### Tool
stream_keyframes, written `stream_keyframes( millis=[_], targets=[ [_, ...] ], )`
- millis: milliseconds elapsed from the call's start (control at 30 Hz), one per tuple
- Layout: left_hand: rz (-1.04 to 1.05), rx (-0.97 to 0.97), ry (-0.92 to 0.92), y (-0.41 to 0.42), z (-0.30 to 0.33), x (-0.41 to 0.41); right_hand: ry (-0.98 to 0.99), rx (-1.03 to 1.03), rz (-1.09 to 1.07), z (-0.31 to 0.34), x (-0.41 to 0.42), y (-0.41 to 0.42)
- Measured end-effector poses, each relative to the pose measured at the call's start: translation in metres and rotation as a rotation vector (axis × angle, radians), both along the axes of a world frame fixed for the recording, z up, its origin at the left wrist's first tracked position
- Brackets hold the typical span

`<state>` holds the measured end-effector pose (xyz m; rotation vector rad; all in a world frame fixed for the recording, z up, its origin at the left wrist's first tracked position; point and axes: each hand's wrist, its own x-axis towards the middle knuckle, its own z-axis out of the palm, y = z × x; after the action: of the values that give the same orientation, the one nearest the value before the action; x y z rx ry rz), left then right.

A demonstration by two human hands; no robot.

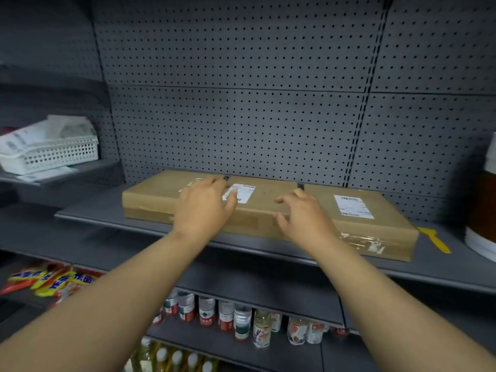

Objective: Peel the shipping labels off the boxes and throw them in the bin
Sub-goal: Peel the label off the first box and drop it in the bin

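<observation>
Fingers (231,200) of the left hand (204,208) are spread on a shipping label (243,193), none pinched; the right hand (300,213), spread, braces the cardboard box (268,208) at the shelf (112,218) front edge; thin, tearable paper is best lifted by a corner

box labels (353,206): print illegible | snack packets (53,277): characters (blurred, perhaps Chinese)

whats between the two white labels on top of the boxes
In the head view, between the left label and the right label lie bare cardboard and the right hand, resting open on the box.
</observation>
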<state>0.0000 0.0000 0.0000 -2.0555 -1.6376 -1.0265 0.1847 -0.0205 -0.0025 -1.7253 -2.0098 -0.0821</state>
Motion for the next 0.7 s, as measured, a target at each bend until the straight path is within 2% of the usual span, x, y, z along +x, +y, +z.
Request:
stream_keyframes(
  millis=[400, 700],
  targets=[
    [0.042, -0.047, 0.088, 0.048, -0.054, -0.080, -0.033, -0.059, -0.007, -0.043, -0.076, 0.053],
    [-0.036, -0.104, 0.133, 0.131, -0.070, -0.171, -0.035, 0.020, -0.035, -0.047, -0.178, 0.127]
  ],
)
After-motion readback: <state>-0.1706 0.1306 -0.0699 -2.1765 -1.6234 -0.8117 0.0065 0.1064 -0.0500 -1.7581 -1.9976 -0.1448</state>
